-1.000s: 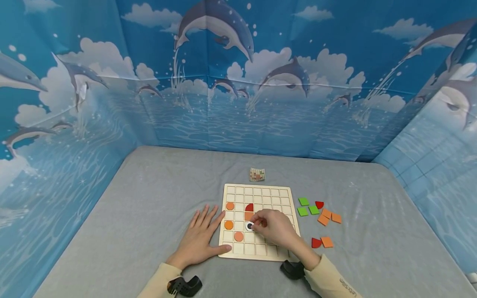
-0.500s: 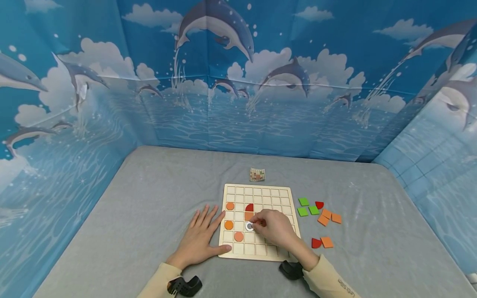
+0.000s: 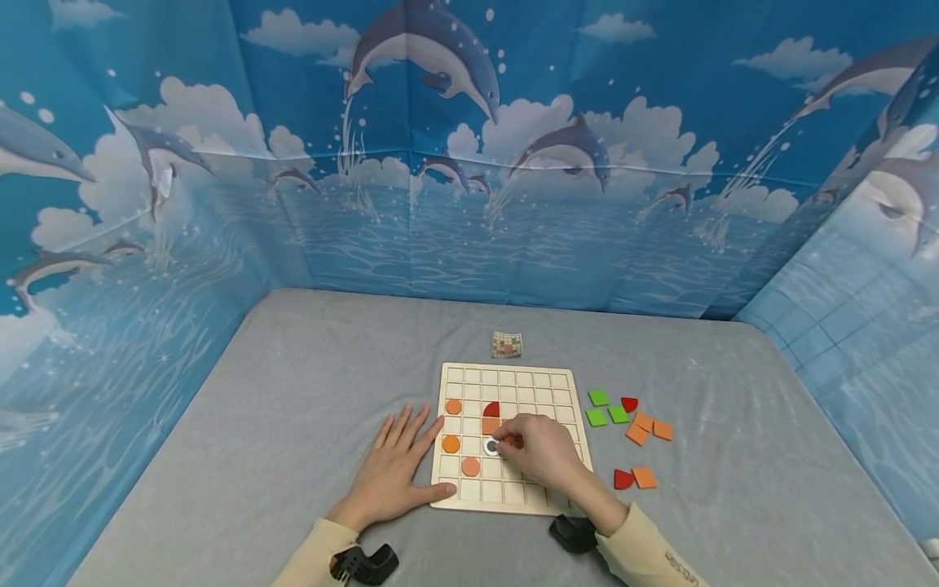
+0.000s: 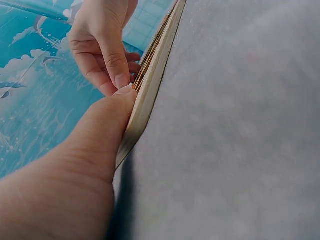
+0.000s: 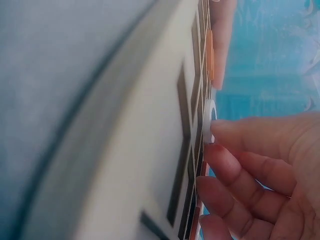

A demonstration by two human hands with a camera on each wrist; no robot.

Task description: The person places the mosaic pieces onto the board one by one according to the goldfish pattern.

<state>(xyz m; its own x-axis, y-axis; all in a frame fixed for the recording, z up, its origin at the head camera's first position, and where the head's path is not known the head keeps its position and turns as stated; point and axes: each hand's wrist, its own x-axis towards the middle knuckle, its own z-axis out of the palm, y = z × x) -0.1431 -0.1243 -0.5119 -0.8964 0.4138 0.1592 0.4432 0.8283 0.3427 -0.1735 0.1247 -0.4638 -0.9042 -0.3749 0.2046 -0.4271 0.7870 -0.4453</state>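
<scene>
A: Almost nothing has moved since a second ago: right hand (image 3: 546, 448) shifted a hair at most, left hand (image 3: 398, 473) the same; dark centre of the white disc (image 3: 489, 447) looks greyer, maybe glare.

B: Grip?

A: Right: fingers curled, thumb on the disc, forefinger at its edge, reads as a light pinch. Left: spread, thumb over the left edge of the wooden grid board (image 3: 543, 391).

B: Disc location?

A: On the board, one square nearer the person than the orange square tile (image 3: 489, 425); red quarter-round tile (image 3: 491, 409) just beyond that.

B: Step?

A: My guess, seating the disc in its square. Next move likely calls for a clean release without dragging it, then picking a loose piece right of the board, say a green tile (image 3: 598, 398). Patterned card (image 3: 507, 345) past the board could be the reference.

B: Surface, room?

A: Table (image 3: 330, 391), grey, cloth-covered, lightly wrinkled. Blue dolphin-print curtain (image 3: 440, 253) along the far side and both flanks.
</scene>
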